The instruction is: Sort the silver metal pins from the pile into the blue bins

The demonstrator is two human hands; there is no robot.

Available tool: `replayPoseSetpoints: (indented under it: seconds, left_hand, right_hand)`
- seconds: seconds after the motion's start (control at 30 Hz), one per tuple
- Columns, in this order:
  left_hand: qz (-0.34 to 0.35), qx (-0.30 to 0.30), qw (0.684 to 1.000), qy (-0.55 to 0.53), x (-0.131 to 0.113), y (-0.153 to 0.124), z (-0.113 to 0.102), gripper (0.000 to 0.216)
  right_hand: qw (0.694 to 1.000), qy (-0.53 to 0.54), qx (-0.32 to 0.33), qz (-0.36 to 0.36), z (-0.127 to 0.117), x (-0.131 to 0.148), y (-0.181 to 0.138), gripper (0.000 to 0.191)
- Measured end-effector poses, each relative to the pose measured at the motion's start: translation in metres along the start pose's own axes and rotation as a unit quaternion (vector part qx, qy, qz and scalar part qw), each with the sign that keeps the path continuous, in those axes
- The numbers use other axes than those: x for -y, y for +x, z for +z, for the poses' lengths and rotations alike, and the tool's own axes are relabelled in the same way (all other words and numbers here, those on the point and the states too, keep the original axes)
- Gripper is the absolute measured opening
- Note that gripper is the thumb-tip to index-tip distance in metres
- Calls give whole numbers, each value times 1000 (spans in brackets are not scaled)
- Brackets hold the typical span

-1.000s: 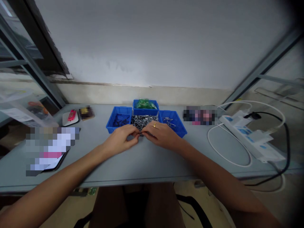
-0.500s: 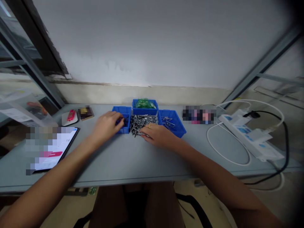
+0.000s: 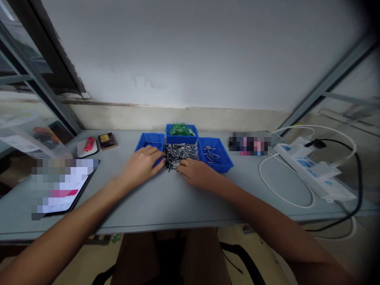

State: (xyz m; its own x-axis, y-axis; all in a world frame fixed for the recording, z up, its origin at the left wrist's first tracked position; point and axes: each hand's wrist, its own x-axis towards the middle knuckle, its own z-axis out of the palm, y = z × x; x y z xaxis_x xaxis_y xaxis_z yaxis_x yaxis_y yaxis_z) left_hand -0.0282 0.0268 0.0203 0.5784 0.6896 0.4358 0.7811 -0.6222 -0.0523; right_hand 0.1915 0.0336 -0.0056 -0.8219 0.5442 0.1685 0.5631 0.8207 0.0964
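Observation:
A heap of thin black and silver metal pins [image 3: 179,152] lies between the blue bins. My left hand [image 3: 144,163] is over the front of the left blue bin [image 3: 142,139], its thumb and fingers apart and the fingertips at the left edge of the heap. At the heap's front edge, my right hand [image 3: 196,172] has its fingers curled together; whatever is in them is hidden. More pins lie loosely in the right blue bin [image 3: 224,158]. Behind the heap, a blue bin [image 3: 181,139] holds green plastic packets [image 3: 180,129].
On the left are a tablet [image 3: 67,194], a white mouse-like item with a pink device [image 3: 88,144], and a small dark box [image 3: 107,141]. A power strip [image 3: 314,172] with looping white cables is on the right. The desk's front edge [image 3: 166,229] runs close to my body.
My left hand has come out of the left bin and moved right and slightly down to the heap. The right hand has shifted slightly right and down at the heap.

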Motion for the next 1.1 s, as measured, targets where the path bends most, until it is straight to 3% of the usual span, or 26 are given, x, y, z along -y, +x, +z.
replayPoseSetpoints:
  seconds: [0.27,0.73,1.1]
  left_hand:
    - [58,-2,997,-47,-12,-1,2,24]
    - [63,6,997,-49,-13,-1,0,24]
    - [49,18,996,-76,-14,-2,-2,24]
  right_hand:
    - [999,35,4,3,6,-3,0,26]
    - [998,-26,1,62,0,6,0,19]
    - [989,-2,-63,130,-13,-1,-1,14]
